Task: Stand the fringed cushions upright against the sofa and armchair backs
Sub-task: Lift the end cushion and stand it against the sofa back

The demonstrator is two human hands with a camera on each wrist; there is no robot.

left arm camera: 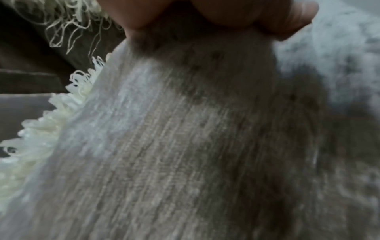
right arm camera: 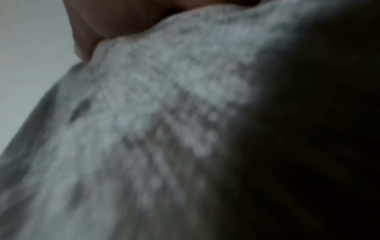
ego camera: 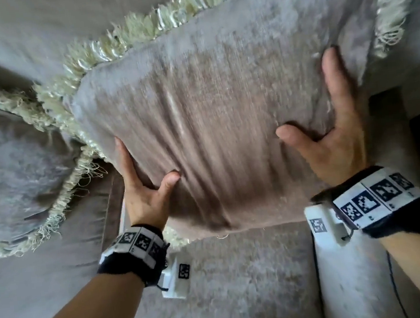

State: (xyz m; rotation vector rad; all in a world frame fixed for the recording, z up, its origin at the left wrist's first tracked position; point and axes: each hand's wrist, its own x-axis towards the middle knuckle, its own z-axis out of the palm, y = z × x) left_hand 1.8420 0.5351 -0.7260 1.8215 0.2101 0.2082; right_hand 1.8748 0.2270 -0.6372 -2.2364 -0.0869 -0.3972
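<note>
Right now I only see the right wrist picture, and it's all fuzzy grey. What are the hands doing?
Observer: Both hold one big cushion. The left hand grips its lower left edge, thumb in front.
Operator: Where's the right hand?
Observer: The right hand is on the cushion's right side, with its thumb pressed into the front.
Operator: Is there another cushion?
Observer: Yes, a second cushion with a pale fringe sits to the left.
</note>
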